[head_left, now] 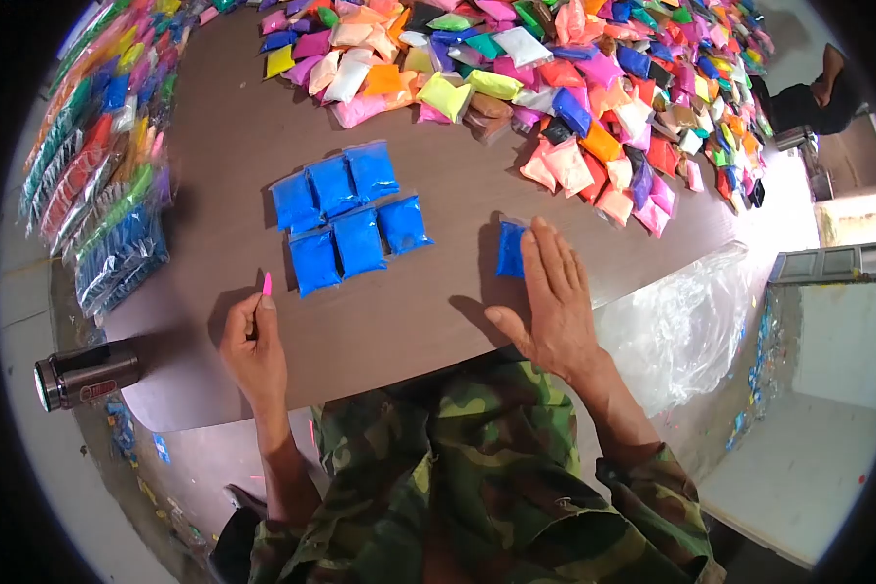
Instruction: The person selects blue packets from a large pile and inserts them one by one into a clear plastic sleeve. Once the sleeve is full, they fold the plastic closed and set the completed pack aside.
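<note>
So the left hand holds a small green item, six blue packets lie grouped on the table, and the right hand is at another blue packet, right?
No: in the head view, the small item in the left hand is pink, not green. Otherwise right: six blue packets lie grouped on the table, and the right hand is at another blue packet.

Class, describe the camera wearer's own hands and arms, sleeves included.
The left hand and right hand are bare, with no gloves visible. The left sleeve and right sleeve are camouflage in green, brown and black, ending short of the hands.
</note>
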Demonstrator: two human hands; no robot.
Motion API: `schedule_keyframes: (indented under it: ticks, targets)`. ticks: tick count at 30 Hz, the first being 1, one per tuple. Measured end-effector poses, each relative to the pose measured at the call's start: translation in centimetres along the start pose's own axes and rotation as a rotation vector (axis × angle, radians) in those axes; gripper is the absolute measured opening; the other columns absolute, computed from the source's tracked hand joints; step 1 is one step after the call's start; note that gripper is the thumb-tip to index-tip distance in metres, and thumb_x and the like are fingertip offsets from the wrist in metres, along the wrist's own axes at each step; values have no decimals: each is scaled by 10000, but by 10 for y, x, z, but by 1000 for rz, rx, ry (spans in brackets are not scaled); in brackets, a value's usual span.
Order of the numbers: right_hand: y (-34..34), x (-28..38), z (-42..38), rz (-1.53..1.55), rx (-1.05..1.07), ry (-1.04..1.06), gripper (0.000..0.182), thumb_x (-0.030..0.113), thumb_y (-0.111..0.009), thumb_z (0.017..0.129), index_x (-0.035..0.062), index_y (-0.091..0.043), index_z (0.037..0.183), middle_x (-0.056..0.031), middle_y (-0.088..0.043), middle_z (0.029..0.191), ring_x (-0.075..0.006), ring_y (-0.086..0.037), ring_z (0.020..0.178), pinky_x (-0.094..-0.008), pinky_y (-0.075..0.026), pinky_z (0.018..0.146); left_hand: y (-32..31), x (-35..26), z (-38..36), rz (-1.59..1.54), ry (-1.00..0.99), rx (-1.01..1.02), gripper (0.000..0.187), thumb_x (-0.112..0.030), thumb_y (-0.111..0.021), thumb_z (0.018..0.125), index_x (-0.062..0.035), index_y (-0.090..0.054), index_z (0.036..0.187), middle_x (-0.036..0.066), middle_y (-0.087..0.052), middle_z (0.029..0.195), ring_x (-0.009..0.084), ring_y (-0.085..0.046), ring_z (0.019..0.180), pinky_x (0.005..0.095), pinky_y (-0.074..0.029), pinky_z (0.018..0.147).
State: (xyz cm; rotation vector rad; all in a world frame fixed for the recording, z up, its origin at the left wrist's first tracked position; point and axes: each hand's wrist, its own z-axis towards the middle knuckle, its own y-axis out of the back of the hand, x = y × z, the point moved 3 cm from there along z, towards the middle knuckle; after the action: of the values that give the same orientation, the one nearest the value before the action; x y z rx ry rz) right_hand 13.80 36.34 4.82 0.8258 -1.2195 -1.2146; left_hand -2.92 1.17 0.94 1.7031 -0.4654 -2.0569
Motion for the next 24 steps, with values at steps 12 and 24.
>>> schedule_keyframes:
  ticks: [12,24]
  targets:
    - [-7,4,-3,67,-32,28,872,497,-798,933,-33,-494,1556,-263,-486,1621,-450,-484,1485,-595,-383,1203,-1,-4,0,-36,-36,0,102,-89,-722,1049,8,-751,1065,-56,-623,793,13,-508,714,218,-412,634]
    - [4,-16,23,167,-400,-73,268,149,-802,944,47,-772,1191,-126,-736,1226,-271,-720,914,-402,-557,824,-2,1,2,-75,-31,10,97,-76,-716,1050,17,-743,1060,-62,-596,775,9,-497,710,219,-404,626]
